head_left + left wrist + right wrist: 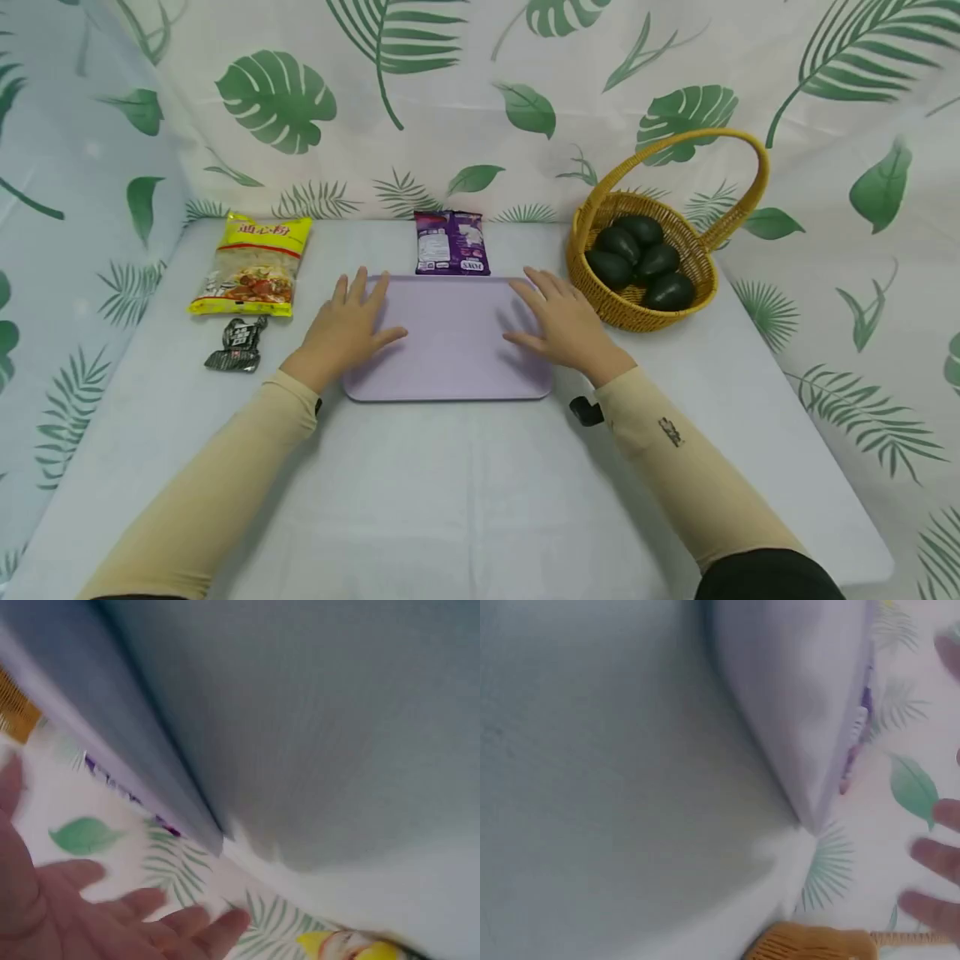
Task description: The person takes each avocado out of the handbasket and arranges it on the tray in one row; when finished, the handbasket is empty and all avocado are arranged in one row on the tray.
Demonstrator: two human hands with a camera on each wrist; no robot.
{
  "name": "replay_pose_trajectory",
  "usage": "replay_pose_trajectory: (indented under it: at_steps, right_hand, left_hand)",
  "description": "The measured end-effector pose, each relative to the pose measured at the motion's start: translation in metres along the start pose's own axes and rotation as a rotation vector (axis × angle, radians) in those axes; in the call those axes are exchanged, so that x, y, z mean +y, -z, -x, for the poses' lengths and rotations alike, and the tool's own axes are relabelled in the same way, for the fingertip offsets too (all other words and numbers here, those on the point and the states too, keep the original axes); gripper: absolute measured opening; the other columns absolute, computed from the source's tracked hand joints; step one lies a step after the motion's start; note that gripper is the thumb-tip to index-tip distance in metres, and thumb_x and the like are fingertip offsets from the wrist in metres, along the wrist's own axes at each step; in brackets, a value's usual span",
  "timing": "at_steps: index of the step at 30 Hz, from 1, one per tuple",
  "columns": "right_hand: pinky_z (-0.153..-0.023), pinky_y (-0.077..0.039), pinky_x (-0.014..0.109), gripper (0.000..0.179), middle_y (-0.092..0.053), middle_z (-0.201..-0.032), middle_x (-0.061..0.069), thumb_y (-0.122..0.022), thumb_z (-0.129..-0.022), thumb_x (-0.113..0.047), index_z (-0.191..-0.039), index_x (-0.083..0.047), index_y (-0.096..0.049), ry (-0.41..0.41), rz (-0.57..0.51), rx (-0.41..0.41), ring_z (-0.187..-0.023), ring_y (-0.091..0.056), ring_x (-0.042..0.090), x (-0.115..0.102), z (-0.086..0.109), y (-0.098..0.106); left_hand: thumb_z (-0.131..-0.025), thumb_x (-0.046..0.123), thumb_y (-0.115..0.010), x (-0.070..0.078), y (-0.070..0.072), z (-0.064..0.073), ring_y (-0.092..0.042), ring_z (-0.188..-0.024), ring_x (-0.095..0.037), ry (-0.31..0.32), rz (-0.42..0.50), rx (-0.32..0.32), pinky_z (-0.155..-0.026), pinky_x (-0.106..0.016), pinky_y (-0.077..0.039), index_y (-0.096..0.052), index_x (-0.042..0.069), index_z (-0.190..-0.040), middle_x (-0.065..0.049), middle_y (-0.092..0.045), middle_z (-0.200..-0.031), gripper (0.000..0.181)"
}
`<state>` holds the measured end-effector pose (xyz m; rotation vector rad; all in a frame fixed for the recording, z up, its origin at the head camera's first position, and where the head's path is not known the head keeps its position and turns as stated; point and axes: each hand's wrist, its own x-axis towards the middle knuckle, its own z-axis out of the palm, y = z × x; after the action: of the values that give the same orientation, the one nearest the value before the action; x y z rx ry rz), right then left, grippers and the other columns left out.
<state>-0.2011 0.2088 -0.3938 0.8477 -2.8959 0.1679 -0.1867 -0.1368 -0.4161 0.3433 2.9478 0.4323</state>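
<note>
A pale purple rectangular tray [457,342] lies flat on the white table in the head view. My left hand [348,325] is over its left end, fingers spread and thumb pointing inward. Over the right end hovers my right hand [558,321], its fingers also apart. Neither hand holds anything. In the left wrist view the left hand [112,922] shows beside the tray's side wall [127,727]. The right wrist view catches only fingers [937,859] of the right hand, apart from the tray [795,690].
Behind the tray lies a purple snack packet [452,243]. At the left are a yellow-topped bag of macaroni [255,267] and a small black wrapped packet [238,346]. A yellow wicker basket [637,317] with a tall handle holds several dark green avocados [656,262] at the right.
</note>
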Motion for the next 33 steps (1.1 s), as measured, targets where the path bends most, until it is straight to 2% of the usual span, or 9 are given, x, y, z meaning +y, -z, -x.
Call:
replay_pose_trajectory:
  at_steps: [5,9,11,14,17,19,25,29,33]
  right_hand:
    - [-0.084,-0.054,0.049,0.062,-0.060,-0.124,0.012,-0.067,-0.092,-0.043,-0.144,-0.014,-0.052,-0.084,-0.163,0.140,-0.107,-0.061,0.029,0.021,0.006,0.027]
    - [-0.087,-0.051,0.051,0.054,-0.059,-0.123,0.013,-0.065,-0.095,-0.036,-0.142,-0.011,-0.053,-0.200,-0.241,0.168,-0.108,-0.059,0.030,0.056,0.009,0.051]
    - [-0.094,-0.047,0.056,0.056,-0.054,-0.133,0.015,-0.062,-0.097,-0.035,-0.146,-0.012,-0.048,-0.275,-0.254,0.095,-0.117,-0.055,0.034,0.076,0.009,0.061]
    - [-0.101,-0.040,0.062,0.059,-0.041,-0.147,0.021,-0.059,-0.099,-0.030,-0.152,-0.013,-0.039,-0.334,-0.237,-0.084,-0.127,-0.046,0.042,0.105,0.005,0.069]
    - [-0.106,-0.033,0.065,0.061,-0.030,-0.153,0.025,-0.059,-0.099,-0.020,-0.154,-0.012,-0.035,-0.286,-0.206,-0.254,-0.134,-0.037,0.048,0.127,-0.002,0.069]
    - [-0.109,-0.030,0.066,0.061,-0.027,-0.155,0.024,-0.061,-0.097,-0.015,-0.153,-0.011,-0.037,-0.225,-0.180,-0.331,-0.137,-0.032,0.049,0.137,-0.007,0.065]
    - [-0.106,-0.034,0.065,0.065,-0.026,-0.158,0.020,-0.063,-0.091,0.000,-0.151,-0.012,-0.041,-0.105,-0.108,-0.454,-0.140,-0.026,0.050,0.149,-0.019,0.052]
    - [-0.105,-0.036,0.066,0.068,-0.028,-0.155,0.022,-0.063,-0.089,0.002,-0.151,-0.013,-0.041,-0.125,-0.075,-0.493,-0.138,-0.028,0.052,0.151,-0.022,0.045]
    - [-0.102,-0.037,0.068,0.066,-0.025,-0.153,0.029,-0.065,-0.093,-0.010,-0.153,-0.015,-0.038,-0.195,-0.084,-0.510,-0.134,-0.033,0.053,0.153,-0.025,0.043]
  left_hand:
    - [-0.101,0.029,-0.053,-0.011,0.009,-0.001,-0.039,-0.131,-0.050,0.117,0.190,-0.014,-0.102,-0.063,-0.041,-0.030,-0.002,-0.152,-0.034,-0.032,-0.144,0.064]
    - [-0.101,0.019,-0.049,-0.020,0.010,-0.006,-0.046,-0.125,-0.049,0.138,0.306,-0.093,-0.105,-0.058,-0.041,-0.026,-0.009,-0.151,-0.038,-0.035,-0.137,0.062]
    - [-0.100,0.014,-0.048,-0.025,0.009,-0.009,-0.049,-0.121,-0.047,0.134,0.356,-0.123,-0.102,-0.056,-0.045,-0.022,-0.010,-0.152,-0.038,-0.039,-0.136,0.062]
    - [-0.097,0.006,-0.046,-0.031,0.008,-0.013,-0.058,-0.106,-0.039,0.134,0.413,-0.151,-0.087,-0.047,-0.054,-0.021,-0.010,-0.152,-0.036,-0.047,-0.130,0.063]
    - [-0.093,0.001,-0.044,-0.034,0.007,-0.015,-0.062,-0.091,-0.034,0.150,0.442,-0.182,-0.073,-0.038,-0.056,-0.020,-0.009,-0.153,-0.034,-0.051,-0.127,0.066]
    - [-0.092,0.000,-0.044,-0.036,0.006,-0.015,-0.062,-0.093,-0.034,0.166,0.453,-0.197,-0.075,-0.038,-0.055,-0.020,-0.007,-0.154,-0.033,-0.049,-0.130,0.067]
    - [-0.094,0.002,-0.045,-0.036,0.005,-0.013,-0.050,-0.118,-0.041,0.192,0.467,-0.194,-0.100,-0.051,-0.046,-0.020,-0.004,-0.155,-0.034,-0.041,-0.139,0.066]
    - [-0.095,0.003,-0.045,-0.037,0.004,-0.013,-0.048,-0.121,-0.042,0.196,0.470,-0.179,-0.102,-0.053,-0.044,-0.021,-0.003,-0.155,-0.034,-0.041,-0.139,0.065]
    - [-0.095,0.003,-0.045,-0.039,0.005,-0.014,-0.049,-0.119,-0.042,0.199,0.478,-0.173,-0.101,-0.052,-0.045,-0.021,-0.003,-0.155,-0.034,-0.041,-0.137,0.065]
